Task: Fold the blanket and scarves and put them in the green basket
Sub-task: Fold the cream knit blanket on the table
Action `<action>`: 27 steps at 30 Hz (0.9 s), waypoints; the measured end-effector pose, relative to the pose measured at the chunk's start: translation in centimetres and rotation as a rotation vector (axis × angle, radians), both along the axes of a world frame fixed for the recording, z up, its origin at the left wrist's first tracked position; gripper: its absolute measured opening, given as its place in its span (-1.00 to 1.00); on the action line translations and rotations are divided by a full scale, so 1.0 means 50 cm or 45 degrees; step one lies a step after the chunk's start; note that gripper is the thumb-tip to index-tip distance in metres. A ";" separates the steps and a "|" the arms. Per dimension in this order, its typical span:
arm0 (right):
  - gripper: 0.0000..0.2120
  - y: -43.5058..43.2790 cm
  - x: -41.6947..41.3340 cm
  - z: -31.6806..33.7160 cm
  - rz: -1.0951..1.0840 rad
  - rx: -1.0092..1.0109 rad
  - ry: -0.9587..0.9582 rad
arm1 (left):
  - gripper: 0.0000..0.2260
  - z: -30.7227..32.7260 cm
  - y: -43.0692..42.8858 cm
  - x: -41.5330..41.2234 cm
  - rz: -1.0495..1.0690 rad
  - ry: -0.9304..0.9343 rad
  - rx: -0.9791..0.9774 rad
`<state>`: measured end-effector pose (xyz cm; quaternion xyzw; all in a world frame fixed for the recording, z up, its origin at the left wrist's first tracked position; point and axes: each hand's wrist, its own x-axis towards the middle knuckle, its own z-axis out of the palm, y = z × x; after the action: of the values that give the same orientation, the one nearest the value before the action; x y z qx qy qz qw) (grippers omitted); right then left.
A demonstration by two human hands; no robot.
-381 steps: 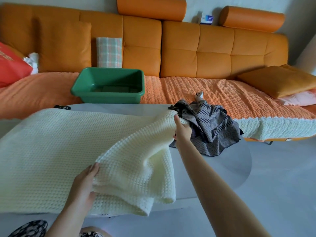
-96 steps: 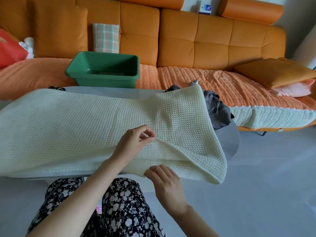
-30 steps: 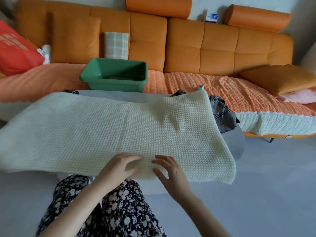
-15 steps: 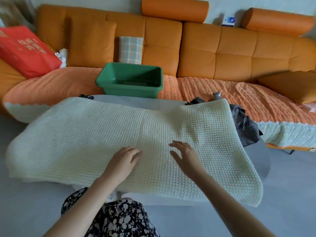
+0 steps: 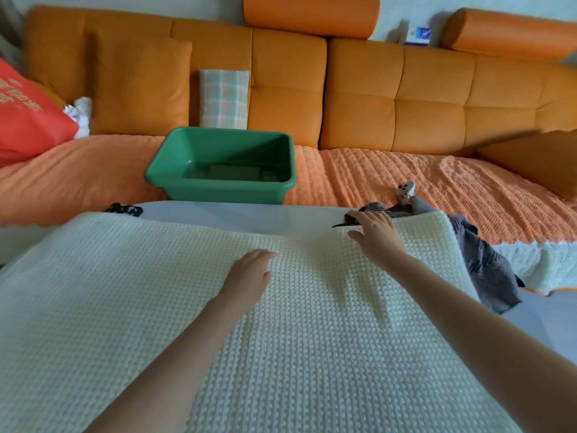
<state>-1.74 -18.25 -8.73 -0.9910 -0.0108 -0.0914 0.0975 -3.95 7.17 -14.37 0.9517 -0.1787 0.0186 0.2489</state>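
Observation:
A cream knitted blanket [image 5: 125, 307] lies spread across the white table [image 5: 237, 214], folded lengthwise. My left hand [image 5: 249, 273] rests flat on its middle with straight fingers. My right hand [image 5: 376, 232] lies flat near the blanket's far right edge, fingers spread. A grey patterned scarf [image 5: 487, 270] sits bunched under and beyond that right end, partly hidden by the blanket. The green basket [image 5: 187, 182] stands on the sofa behind the table.
The orange sofa [image 5: 374, 98] runs along the back with an orange knitted cover [image 5: 390, 176]. A plaid cushion [image 5: 224, 98] leans behind the basket. A red bag [image 5: 28, 120] sits far left. A small dark item [image 5: 123, 210] lies at the table's far left edge.
Both hands slid away from me over the blanket, the right one reaching its far right edge. The camera leaned in closer over the table.

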 end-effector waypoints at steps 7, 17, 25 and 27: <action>-0.87 -0.041 0.032 -0.023 -0.013 0.065 -0.148 | -0.62 -0.024 -0.034 0.143 0.029 -0.093 0.008; -0.89 -0.059 0.091 0.010 -0.232 0.203 -0.369 | -0.79 -0.013 -0.077 0.233 0.218 -0.272 -0.153; -0.70 -0.083 0.045 -0.030 -0.145 -0.035 -0.350 | -0.69 -0.075 -0.105 0.208 0.125 -0.415 -0.036; -0.65 -0.105 0.006 -0.010 -0.178 0.018 -0.544 | -0.67 -0.066 -0.119 0.177 0.039 -0.441 -0.068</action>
<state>-1.45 -23.50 -9.21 -0.9468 0.0380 -0.3058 0.0932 4.90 1.24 -17.69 0.9300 -0.2038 0.1907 0.2394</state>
